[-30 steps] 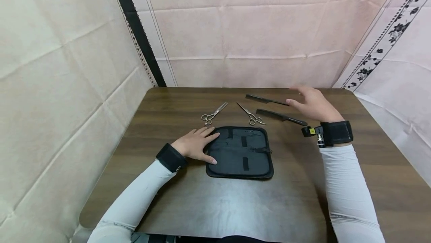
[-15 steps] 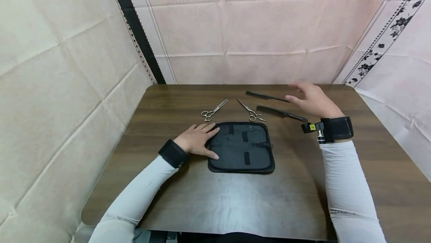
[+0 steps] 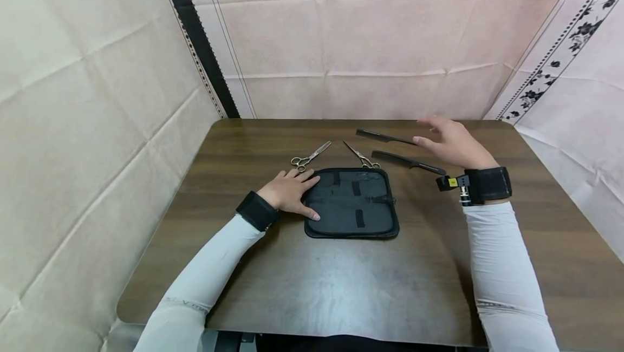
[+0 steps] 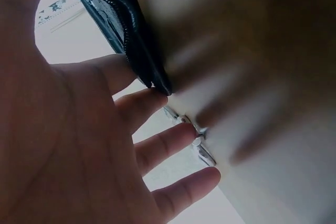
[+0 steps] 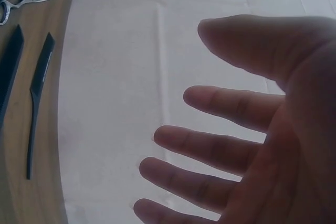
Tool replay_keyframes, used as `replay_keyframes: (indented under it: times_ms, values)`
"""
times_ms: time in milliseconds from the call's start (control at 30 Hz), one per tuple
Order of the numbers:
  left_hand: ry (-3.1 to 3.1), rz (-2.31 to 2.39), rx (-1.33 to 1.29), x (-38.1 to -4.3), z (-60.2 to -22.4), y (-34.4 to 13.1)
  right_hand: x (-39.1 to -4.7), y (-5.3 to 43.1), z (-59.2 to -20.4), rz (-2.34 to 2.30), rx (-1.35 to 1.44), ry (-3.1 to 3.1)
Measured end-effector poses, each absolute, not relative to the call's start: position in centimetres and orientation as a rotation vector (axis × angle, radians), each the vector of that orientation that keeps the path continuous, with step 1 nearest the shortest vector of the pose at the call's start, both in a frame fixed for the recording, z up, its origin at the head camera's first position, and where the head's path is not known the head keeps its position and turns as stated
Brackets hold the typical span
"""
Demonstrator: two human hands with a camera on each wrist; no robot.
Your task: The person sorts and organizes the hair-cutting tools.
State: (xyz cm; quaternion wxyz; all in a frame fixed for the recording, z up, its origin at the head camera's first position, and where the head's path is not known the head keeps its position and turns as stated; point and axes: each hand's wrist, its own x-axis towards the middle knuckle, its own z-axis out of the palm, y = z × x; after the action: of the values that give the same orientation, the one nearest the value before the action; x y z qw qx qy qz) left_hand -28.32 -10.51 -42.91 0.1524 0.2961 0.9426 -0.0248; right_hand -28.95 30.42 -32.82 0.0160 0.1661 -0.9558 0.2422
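A black zip case [image 3: 351,216] with elastic loops lies on the table in the head view. My left hand [image 3: 290,192] touches its left edge, fingers spread; the left wrist view shows the zipper [image 4: 126,40] beside the fingers. Beyond the case lie a pair of thinning scissors [image 3: 310,157], near my left fingertips, and a second pair of scissors [image 3: 359,154], its handles partly hidden by the case's far edge. My right hand [image 3: 458,145] is held above the table by the handles of two black combs, the upper [image 3: 382,136] and the lower [image 3: 407,162], holding nothing.
The brown table [image 3: 341,287] ends at a pale cloth wall [image 3: 365,59] at the back. Another cloth hangs along the left side [image 3: 97,151]. A wrist strap with a small camera [image 3: 453,183] sits on the right wrist.
The case has slid away from the person with my left hand, up against the scissors' handles. My right hand stays about where it was, near the combs.
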Motion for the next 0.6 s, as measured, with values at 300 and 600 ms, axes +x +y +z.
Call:
replay_keyframes:
  times_ms: [300, 600]
  values:
    - [2.686, -0.112, 0.890, -28.9, -42.5, -10.1, -29.5, 29.1, -34.0, 0.763, 0.568, -3.021]
    - [2.621, -0.001, 1.107, -27.9, -42.0, -7.7, -29.6, 28.9, -33.9, 0.751, 0.568, -3.001]
